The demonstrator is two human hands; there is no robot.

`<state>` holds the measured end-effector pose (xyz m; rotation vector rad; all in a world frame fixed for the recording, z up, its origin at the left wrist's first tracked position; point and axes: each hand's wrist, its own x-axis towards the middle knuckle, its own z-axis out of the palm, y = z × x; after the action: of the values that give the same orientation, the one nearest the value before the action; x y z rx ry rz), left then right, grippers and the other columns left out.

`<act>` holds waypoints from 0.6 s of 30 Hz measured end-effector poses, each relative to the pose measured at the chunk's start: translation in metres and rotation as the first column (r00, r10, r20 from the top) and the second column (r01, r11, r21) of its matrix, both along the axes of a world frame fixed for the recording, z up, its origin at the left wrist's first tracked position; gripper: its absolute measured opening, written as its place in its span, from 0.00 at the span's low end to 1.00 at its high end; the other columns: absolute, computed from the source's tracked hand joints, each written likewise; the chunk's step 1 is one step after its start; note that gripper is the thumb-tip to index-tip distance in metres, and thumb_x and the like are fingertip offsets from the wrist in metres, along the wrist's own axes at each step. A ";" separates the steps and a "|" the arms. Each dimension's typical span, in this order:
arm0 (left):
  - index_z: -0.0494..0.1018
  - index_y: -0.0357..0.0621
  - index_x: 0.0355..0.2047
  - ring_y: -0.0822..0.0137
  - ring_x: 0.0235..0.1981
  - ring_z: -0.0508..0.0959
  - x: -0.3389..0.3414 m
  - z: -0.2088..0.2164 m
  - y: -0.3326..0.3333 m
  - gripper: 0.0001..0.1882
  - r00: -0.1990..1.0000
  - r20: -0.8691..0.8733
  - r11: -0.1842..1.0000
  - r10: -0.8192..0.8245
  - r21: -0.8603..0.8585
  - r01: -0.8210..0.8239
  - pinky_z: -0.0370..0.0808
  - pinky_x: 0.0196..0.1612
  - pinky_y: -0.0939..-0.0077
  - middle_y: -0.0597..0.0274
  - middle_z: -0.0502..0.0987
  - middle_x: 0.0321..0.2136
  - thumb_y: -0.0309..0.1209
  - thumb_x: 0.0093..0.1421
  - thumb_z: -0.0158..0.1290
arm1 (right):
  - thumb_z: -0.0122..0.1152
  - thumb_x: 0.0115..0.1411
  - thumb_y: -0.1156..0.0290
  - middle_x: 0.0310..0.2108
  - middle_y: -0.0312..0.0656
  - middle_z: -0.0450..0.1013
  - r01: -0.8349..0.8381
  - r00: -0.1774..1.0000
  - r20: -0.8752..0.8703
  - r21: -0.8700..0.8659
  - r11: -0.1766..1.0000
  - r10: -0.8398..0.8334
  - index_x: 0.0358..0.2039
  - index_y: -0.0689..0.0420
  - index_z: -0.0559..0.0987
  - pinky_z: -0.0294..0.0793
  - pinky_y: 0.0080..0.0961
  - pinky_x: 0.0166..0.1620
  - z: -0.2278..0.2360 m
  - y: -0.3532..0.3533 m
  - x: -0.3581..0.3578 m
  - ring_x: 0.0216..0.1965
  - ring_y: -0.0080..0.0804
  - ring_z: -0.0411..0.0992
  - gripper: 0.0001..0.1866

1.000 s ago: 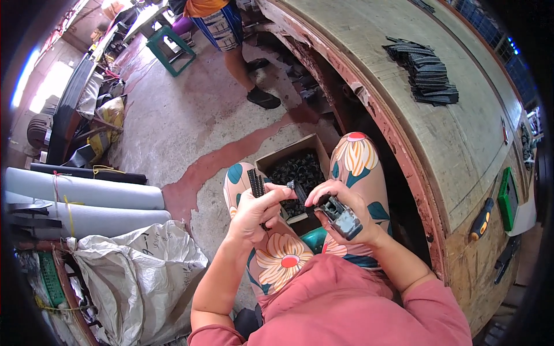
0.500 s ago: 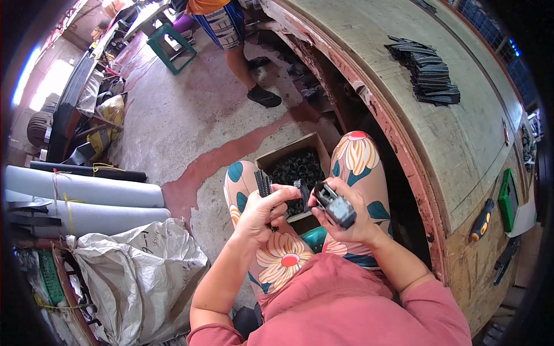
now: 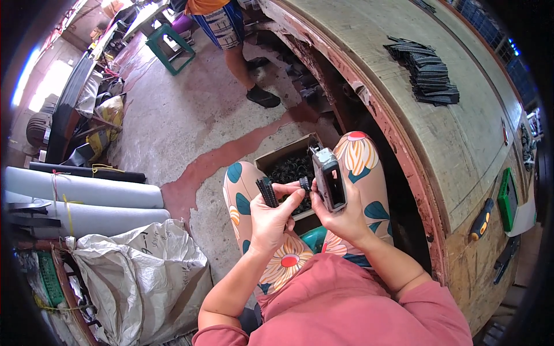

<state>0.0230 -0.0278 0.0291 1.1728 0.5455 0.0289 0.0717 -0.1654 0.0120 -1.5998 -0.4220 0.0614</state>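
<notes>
My left hand point(image 3: 272, 220) is closed around a bundle of black textured strips point(image 3: 266, 191), which sticks up from the fist. Between its thumb and fingertips is a small black strip point(image 3: 304, 183), bent into a loop. In my right hand point(image 3: 348, 214) is a grey and black staple gun point(image 3: 333, 181), held upright with its handle opening showing. The right fingertips come up close to the looped strip; whether they touch it I cannot tell. Below both hands, between my knees, a cardboard box point(image 3: 277, 160) holds many curled black pieces point(image 3: 288, 170).
A wooden workbench point(image 3: 369, 52) on the right carries a pile of black strips point(image 3: 427, 72), a screwdriver point(image 3: 481, 220) and a green tray point(image 3: 508, 199). White sacks point(image 3: 138, 277) and grey rolls point(image 3: 86, 187) lie at left. Another person's leg point(image 3: 238, 66) and a green stool point(image 3: 168, 49) are ahead.
The staple gun has been turned from pointing toward me to upright, its head now away from me. The small strip between my left fingertips is now bent into a loop.
</notes>
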 end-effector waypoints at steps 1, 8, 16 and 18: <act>0.75 0.36 0.29 0.83 0.15 0.69 0.000 -0.001 -0.001 0.05 1.000 -0.001 1.000 0.000 0.000 0.000 0.61 0.11 0.92 0.53 0.77 0.39 0.25 0.54 0.59 | 0.61 0.45 0.81 0.25 0.42 0.70 0.000 1.000 -0.001 0.000 1.000 0.000 0.35 0.60 0.69 0.70 0.26 0.32 0.000 0.000 0.000 0.28 0.31 0.72 0.15; 0.75 0.35 0.29 0.83 0.15 0.70 0.001 -0.002 -0.007 0.06 0.999 0.050 0.996 0.007 0.091 -0.011 0.63 0.12 0.91 0.53 0.77 0.39 0.25 0.54 0.59 | 0.61 0.46 0.80 0.25 0.43 0.71 0.046 0.999 -0.025 -0.004 0.999 -0.046 0.35 0.60 0.69 0.70 0.26 0.31 -0.005 0.001 -0.001 0.27 0.31 0.73 0.15; 0.76 0.34 0.28 0.84 0.17 0.71 0.001 0.000 -0.001 0.06 0.999 0.044 0.952 0.003 0.306 -0.017 0.64 0.16 0.90 0.56 0.78 0.34 0.25 0.53 0.59 | 0.60 0.47 0.79 0.25 0.43 0.70 0.034 0.997 -0.066 -0.007 0.999 -0.034 0.35 0.60 0.69 0.70 0.26 0.31 -0.008 0.003 -0.002 0.26 0.33 0.73 0.14; 0.77 0.34 0.28 0.82 0.21 0.73 0.002 0.003 0.011 0.05 0.997 0.081 0.911 -0.015 0.412 -0.019 0.69 0.23 0.88 0.58 0.79 0.32 0.24 0.53 0.59 | 0.62 0.45 0.78 0.25 0.45 0.70 -0.044 0.999 0.023 -0.088 0.995 0.047 0.36 0.61 0.69 0.70 0.29 0.31 -0.003 -0.002 -0.001 0.27 0.38 0.73 0.16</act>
<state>0.0252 -0.0168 0.0319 1.5774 0.4794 0.2027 0.0705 -0.1673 0.0092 -1.6785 -0.4809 0.0956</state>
